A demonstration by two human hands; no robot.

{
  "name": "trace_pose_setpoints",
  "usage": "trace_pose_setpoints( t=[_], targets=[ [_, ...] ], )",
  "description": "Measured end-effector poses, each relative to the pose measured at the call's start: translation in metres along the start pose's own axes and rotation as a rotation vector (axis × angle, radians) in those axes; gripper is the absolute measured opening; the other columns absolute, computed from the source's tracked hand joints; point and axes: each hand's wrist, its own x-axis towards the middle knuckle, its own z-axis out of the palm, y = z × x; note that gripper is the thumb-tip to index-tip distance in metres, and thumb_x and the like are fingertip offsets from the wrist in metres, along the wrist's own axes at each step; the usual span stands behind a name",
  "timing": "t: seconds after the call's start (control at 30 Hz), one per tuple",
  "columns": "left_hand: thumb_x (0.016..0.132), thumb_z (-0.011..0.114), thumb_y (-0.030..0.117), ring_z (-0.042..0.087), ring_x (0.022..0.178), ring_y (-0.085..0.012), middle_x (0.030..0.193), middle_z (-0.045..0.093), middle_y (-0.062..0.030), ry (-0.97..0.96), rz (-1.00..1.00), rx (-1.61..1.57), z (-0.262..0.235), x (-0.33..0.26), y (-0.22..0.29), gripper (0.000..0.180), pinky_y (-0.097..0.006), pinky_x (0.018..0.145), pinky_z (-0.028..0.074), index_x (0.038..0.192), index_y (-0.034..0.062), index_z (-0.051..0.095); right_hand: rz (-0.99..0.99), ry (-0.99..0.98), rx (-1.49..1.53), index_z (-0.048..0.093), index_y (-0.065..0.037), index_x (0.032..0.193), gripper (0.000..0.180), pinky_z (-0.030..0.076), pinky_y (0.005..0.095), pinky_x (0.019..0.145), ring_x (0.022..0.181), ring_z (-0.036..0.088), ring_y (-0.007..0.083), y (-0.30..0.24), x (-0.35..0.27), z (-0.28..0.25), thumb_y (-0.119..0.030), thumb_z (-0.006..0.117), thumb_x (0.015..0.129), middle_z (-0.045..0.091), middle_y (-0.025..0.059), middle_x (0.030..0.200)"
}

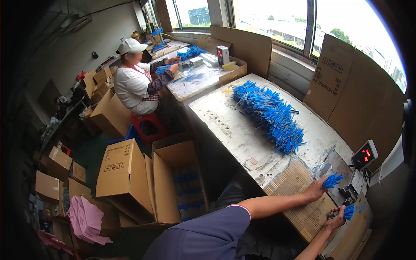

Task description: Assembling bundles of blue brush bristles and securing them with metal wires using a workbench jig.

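Note:
My left hand [315,190] is closed around a bundle of thin blue wire-like pieces [333,180], whose ends fan out past the fingers. Lower down, my right hand [335,222] grips a second blue bundle [348,212], with thin greyish ends sticking out on its other side. Both hands are over the near right end of the white worktable [225,125], beside a small black metal fixture [347,193]. A long heap of the same blue pieces [271,115] lies farther up the table, apart from my hands.
A ribbed cardboard sheet [294,182] covers the table's near edge. A white display box with red digits [365,155] stands beyond the fixture. Open cardboard cartons [115,171] stand on the floor to my left. A co-worker [134,82] sits at another table [186,89], handling blue pieces.

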Motion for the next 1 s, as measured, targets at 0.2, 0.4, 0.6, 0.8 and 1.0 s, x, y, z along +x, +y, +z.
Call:
trace_pose_setpoints(
  t=[0.2,0.4,0.6,0.8,1.0],
  targets=[
    [0.094,0.06,0.004,0.066,0.074,-0.02,0.076,0.065,-0.0082,-0.068,-0.147,-0.209,-0.011,-0.011,0.011,0.023,-0.035,0.071,0.052,0.117,0.0058,0.057,-0.027,-0.004,-0.041,0.061,-0.004,0.084,0.019,0.047,0.0273,0.053,0.06,0.055,0.0131,-0.004,-0.005,0.001,-0.018,0.07,0.094,0.058,0.0029,0.074],
    [0.101,0.054,0.011,0.057,0.061,-0.0135,0.069,0.056,-0.0035,-0.133,-0.307,-0.388,-0.045,-0.034,0.01,0.009,-0.031,0.059,0.048,0.109,0.0058,0.053,0.02,-0.022,-0.076,0.06,-0.004,0.081,0.023,0.045,0.0266,0.054,0.059,0.054,0.0136,-0.002,-0.012,0.009,-0.02,0.07,0.095,0.057,0.0035,0.073],
    [0.107,0.052,0.017,0.049,0.063,-0.0058,0.085,0.058,-0.0007,0.276,-0.088,-0.263,-0.216,-0.031,0.095,0.013,-0.023,0.056,0.041,0.114,0.0068,0.055,-0.004,0.015,-0.131,0.06,-0.002,0.082,0.025,0.046,0.0288,0.056,0.062,0.053,0.0148,0.0,-0.003,-0.001,-0.021,0.071,0.094,0.057,0.0051,0.074],
    [0.107,0.052,0.028,0.028,0.047,-0.002,0.062,0.038,0.0058,0.942,0.082,-0.231,-0.427,-0.021,0.153,0.026,-0.024,0.041,0.022,0.09,0.0089,0.051,0.017,0.013,-0.119,0.062,-0.003,0.082,0.026,0.045,0.0268,0.054,0.061,0.054,0.0144,-0.009,-0.012,0.012,-0.023,0.073,0.094,0.058,0.0043,0.072],
    [0.106,0.054,0.016,0.055,0.067,-0.0091,0.078,0.059,-0.0017,0.529,-0.148,-0.221,-0.313,-0.066,0.121,0.016,-0.026,0.066,0.049,0.109,0.0003,0.057,-0.01,0.008,-0.136,0.062,-0.004,0.081,0.026,0.044,0.0258,0.052,0.058,0.054,0.0136,0.005,-0.004,0.002,-0.024,0.072,0.094,0.059,0.0038,0.071]
  ],
)
